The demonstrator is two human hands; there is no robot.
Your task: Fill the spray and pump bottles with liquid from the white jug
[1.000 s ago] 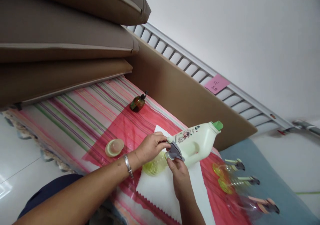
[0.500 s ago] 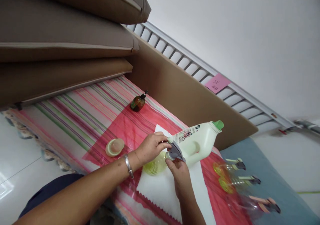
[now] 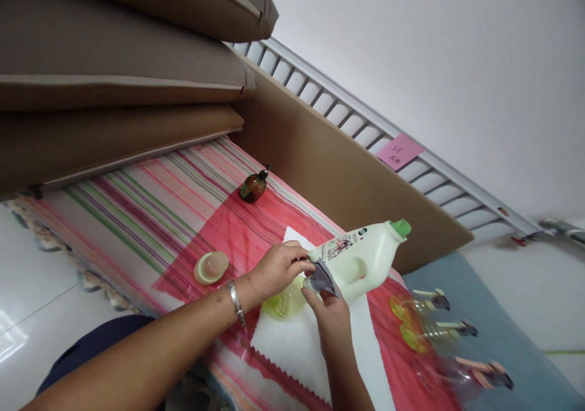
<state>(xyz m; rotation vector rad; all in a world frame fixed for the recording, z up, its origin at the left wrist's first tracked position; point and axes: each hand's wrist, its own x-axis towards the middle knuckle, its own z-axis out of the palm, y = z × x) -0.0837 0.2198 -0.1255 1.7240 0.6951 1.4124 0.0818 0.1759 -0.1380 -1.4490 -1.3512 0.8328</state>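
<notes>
A spray bottle (image 3: 282, 304) with a clear, yellow-tinted ribbed body rests on a white cloth (image 3: 292, 353) with a zigzag edge. Its grey trigger head (image 3: 324, 277) with pale green parts is between my two hands. My left hand (image 3: 281, 264), a silver bracelet at the wrist, pinches the pale green part at the far side of the head. The thumb and fingers of my right hand (image 3: 333, 319) close around the head's near side by the collar. Just behind stands a pale green jug (image 3: 377, 255) with a green spout, partly hidden by my hands.
A round pale green cap (image 3: 211, 268) lies left of my hands. Farther back is a brown pump bottle (image 3: 253, 186). Several trigger spray bottles (image 3: 414, 336) stand at the right. A brown board (image 3: 315, 149) and stacked cushions (image 3: 114, 63) border the striped cloth (image 3: 132, 203).
The view has shifted very slightly. Both hands keep their hold on the trigger head, and no object has visibly moved.
</notes>
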